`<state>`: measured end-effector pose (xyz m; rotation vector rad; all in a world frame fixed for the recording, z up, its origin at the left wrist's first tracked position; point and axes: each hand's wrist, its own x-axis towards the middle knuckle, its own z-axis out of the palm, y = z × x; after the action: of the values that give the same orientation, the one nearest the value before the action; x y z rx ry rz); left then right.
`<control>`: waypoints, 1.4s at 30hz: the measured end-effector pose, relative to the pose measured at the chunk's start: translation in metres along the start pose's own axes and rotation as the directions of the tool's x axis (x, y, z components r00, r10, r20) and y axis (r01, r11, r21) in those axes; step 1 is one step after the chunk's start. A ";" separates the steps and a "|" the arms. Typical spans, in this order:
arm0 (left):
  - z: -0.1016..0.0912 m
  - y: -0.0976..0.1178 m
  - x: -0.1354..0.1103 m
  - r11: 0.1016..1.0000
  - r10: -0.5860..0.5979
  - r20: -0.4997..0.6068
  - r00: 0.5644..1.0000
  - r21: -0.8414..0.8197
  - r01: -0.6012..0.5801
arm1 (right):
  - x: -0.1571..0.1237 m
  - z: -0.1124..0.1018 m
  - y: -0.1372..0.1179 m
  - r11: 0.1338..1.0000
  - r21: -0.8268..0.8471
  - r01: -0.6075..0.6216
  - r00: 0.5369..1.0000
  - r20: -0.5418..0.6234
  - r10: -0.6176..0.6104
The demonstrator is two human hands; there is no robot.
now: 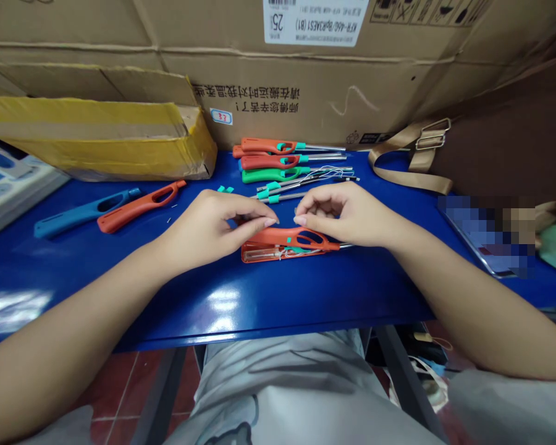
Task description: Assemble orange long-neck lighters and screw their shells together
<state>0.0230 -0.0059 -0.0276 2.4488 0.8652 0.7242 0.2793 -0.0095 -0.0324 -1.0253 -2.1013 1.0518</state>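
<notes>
An orange long-neck lighter (291, 238) lies on the blue table (241, 296), its shell resting over an open half with inner parts showing. My left hand (213, 225) pinches the shell's left end with curled fingers. My right hand (343, 213) has its fingers curled over the shell's right part, thumb tip near the left hand's thumb. Behind the hands lie finished orange lighters (271, 147), a green lighter (273, 174) and bare metal tubes with teal triggers (282, 188).
An empty orange shell (139, 207) and a blue shell (81, 213) lie at the left. A taped yellow carton (102, 136) and big cardboard boxes (306, 74) stand behind. A brown bag with tan straps (491, 142) sits at the right, a tablet-like device (482, 238) beside it.
</notes>
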 end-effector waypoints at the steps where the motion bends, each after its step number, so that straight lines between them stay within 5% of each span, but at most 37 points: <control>1: 0.001 0.000 0.000 0.997 -0.061 -0.003 0.998 -0.054 0.061 | 0.000 0.001 0.000 0.998 -0.042 0.052 0.999 -0.014 -0.052; 6: 0.006 -0.008 0.004 0.886 -0.337 0.054 0.940 -0.319 0.336 | -0.004 0.002 0.001 0.890 -0.341 0.301 0.947 -0.004 -0.321; 12: 0.008 -0.014 0.006 0.811 -0.452 0.126 0.883 -0.355 0.465 | -0.006 0.001 0.004 0.776 -0.549 0.312 0.950 0.151 -0.275; 15: 0.007 -0.008 0.004 0.878 -0.382 0.112 0.917 -0.265 0.398 | -0.006 0.001 0.003 0.776 -0.550 0.309 0.951 0.180 -0.251; 18: 0.002 -0.001 0.003 0.986 -0.155 0.111 0.982 -0.038 0.160 | -0.006 0.001 0.001 0.782 -0.543 0.306 0.951 0.212 -0.225; 21: -0.003 0.001 0.002 0.993 0.012 0.231 0.973 0.114 -0.040 | -0.006 0.002 -0.002 0.778 -0.562 0.282 0.955 0.243 -0.171; 28: -0.002 -0.001 -0.001 0.954 -0.047 0.342 0.939 0.295 -0.060 | -0.005 0.005 -0.003 0.786 -0.557 0.267 0.942 0.321 -0.093; 42: -0.003 0.003 -0.001 0.923 -0.100 0.361 0.927 0.382 -0.049 | -0.006 0.006 -0.001 0.771 -0.571 0.282 0.936 0.341 -0.089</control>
<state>0.0220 -0.0084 -0.0243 2.7786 0.9504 0.0569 0.2780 -0.0167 -0.0356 -0.9403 -2.8333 0.4231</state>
